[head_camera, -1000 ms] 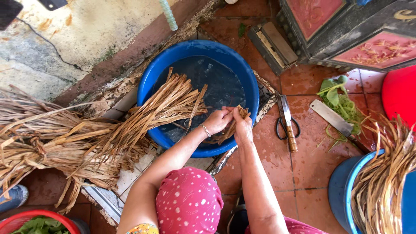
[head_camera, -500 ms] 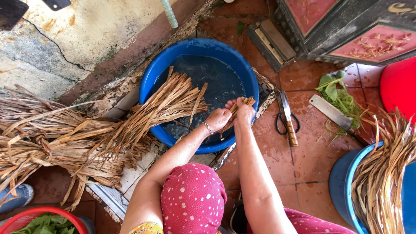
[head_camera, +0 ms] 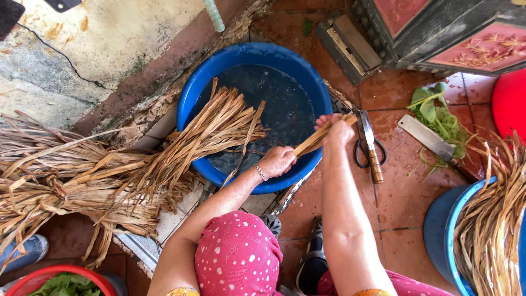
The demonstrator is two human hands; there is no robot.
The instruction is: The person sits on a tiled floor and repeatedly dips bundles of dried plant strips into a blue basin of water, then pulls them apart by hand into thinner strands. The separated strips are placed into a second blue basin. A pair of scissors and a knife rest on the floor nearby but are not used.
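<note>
On red tiles [head_camera: 394,203], blue basin [head_camera: 192,104] (water-filled)

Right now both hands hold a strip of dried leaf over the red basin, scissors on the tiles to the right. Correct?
Not quite: the basin is blue, not red, as the head view shows. Both the left hand and right hand do hold the dried leaf strip, with the scissors on the tiles beside them.

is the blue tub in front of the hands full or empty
Partly filled, not empty. The blue tub holds dark water, and the tips of a dried leaf bundle dip into it over the rim.
</note>
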